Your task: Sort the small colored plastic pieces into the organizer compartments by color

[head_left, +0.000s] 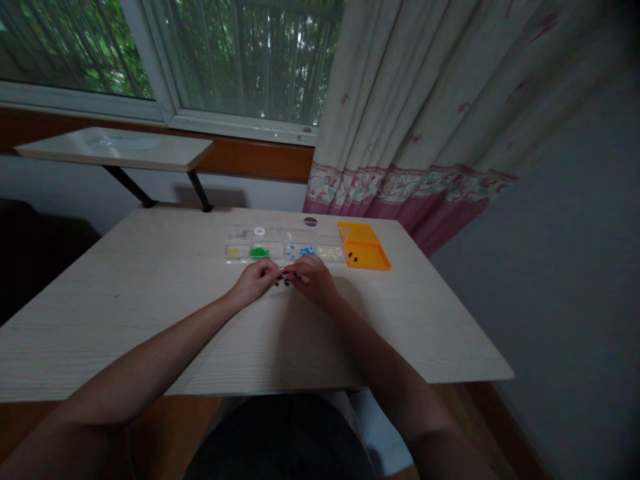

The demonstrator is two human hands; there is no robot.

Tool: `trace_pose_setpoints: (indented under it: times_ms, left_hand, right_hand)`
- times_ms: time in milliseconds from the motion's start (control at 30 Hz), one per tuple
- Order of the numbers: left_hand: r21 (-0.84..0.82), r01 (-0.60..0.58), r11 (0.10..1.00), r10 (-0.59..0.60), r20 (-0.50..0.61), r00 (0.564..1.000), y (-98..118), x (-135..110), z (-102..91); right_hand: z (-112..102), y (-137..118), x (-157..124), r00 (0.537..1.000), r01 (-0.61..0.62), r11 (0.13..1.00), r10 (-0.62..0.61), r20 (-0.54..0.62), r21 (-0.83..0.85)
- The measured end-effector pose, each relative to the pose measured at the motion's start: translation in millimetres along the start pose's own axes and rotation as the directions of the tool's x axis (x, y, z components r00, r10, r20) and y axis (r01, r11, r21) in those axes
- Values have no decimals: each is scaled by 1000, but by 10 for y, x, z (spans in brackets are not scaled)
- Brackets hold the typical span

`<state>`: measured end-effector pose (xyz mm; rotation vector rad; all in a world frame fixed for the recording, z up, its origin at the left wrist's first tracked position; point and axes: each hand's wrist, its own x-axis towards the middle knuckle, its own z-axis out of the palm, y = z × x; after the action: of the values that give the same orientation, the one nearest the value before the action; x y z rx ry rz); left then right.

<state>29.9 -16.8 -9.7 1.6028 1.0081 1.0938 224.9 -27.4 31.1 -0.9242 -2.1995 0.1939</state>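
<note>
My left hand (259, 278) and my right hand (314, 277) meet fingertip to fingertip over the middle of the desk. The fingers of both are closed in a pinch, and whatever lies between them is too small to make out. Small dark pieces (287, 283) rest on the desktop just under my fingers. Beyond my hands stand clear plastic boxes with open lids. They hold green pieces (259, 253), blue pieces (306, 251), pale yellow pieces (327, 253) and a few yellow pieces (234, 252).
An orange case (369, 260) lies opened at the right end of the row, with a few dark pieces (353, 257) in it. A raised shelf (165, 152) on black legs stands at the back left. Behind the desk (165, 280) hang curtains (380, 133) beside a window.
</note>
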Motion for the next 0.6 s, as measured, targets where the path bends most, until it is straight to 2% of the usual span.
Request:
trace_pose_setpoints:
  times_ms: [300, 467, 600]
  left_hand:
    - [105, -5, 994, 2, 33, 999, 80, -19, 2]
    - [168, -69, 983, 74, -27, 997, 165, -19, -22]
    - [290, -109, 951, 133, -65, 989, 202, -18, -77]
  right_hand:
    - [24, 36, -11, 1000, 15, 1000, -15, 2, 1]
    - [-18, 69, -18, 999, 8, 1000, -9, -45, -20]
    - [-137, 225, -30, 993, -54, 992, 42, -106, -113]
